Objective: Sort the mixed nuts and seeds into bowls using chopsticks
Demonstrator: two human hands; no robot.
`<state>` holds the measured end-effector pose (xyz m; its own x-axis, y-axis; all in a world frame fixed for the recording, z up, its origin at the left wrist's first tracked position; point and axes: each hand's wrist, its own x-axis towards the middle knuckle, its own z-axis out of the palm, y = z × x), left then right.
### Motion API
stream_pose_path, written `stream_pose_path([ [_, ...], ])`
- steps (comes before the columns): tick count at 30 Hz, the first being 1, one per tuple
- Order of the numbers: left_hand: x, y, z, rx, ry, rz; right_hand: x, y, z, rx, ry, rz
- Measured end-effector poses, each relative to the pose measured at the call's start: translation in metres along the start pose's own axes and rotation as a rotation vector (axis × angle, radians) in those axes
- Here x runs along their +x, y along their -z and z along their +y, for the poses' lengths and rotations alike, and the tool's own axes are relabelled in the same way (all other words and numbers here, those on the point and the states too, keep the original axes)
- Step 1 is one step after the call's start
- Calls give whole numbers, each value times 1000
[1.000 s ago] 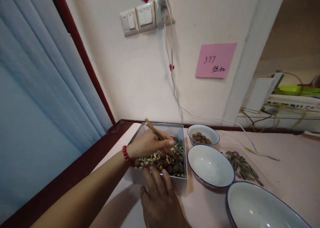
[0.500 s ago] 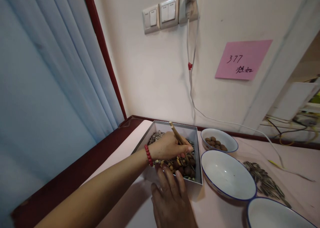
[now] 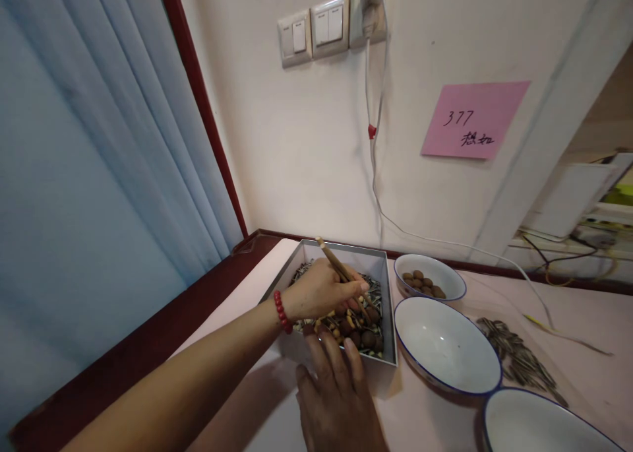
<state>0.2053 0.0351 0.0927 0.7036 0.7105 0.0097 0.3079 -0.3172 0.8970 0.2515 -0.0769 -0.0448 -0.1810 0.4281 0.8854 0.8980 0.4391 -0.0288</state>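
Observation:
My left hand [image 3: 329, 290], with a red bead bracelet [image 3: 283, 312] at its wrist, is closed around a pair of wooden chopsticks [image 3: 332, 257]. Their lower ends reach down among brown round nuts [image 3: 368, 339] inside a grey-white box [image 3: 391, 307]. Striped sunflower seeds [image 3: 378, 292] and small yellowish pieces [image 3: 332, 321] lie mixed with the nuts. On the near side of the box, my right hand [image 3: 339, 392] lies palm down with fingers spread, their tips at the near rim. Whether the chopstick tips grip a piece is hard to make out.
Right of the box stand a bowl of brown nuts [image 3: 453, 277], a white blue-rimmed bowl [image 3: 448, 346] and another bowl [image 3: 539, 425], partly cut off. Loose sunflower seeds [image 3: 519, 359] lie beyond them on the pink tabletop. A white cable [image 3: 459, 244] trails down the wall to the table.
My left hand has shifted slightly left in the box, and the chopsticks lean further left at the top. My right hand stays at the near rim. The whole view has drifted a little.

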Motion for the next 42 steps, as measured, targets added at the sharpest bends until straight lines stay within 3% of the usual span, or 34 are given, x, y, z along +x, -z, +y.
stream_pose_path([
  [7, -14, 21, 29, 119, -75, 132, 0, -1, 0, -32, 12, 10],
  [11, -6, 25, 55, 138, -139, 183, 0, -2, 1, -50, 9, 31],
  [17, 45, -6, 85, 93, -281, 164, -1, -8, 0, -82, 27, 41],
  [20, 67, -23, 90, 87, -260, 157, -1, -9, -1, -102, 14, 43],
  [23, 71, -31, 90, 93, -246, 163, 0, -9, -1, -114, 14, 53],
  [26, 60, -24, 87, 116, -280, 181, 0, -8, 1, -104, 45, 45],
  [31, 27, 8, 72, 133, -280, 228, 0, -1, 3, -99, 43, -27],
  [37, -25, 45, 48, 259, -117, 346, 2, 6, 3, -86, 46, -75],
  [42, -48, 65, 21, 279, -10, 237, 2, 4, 3, -75, 45, -36],
])
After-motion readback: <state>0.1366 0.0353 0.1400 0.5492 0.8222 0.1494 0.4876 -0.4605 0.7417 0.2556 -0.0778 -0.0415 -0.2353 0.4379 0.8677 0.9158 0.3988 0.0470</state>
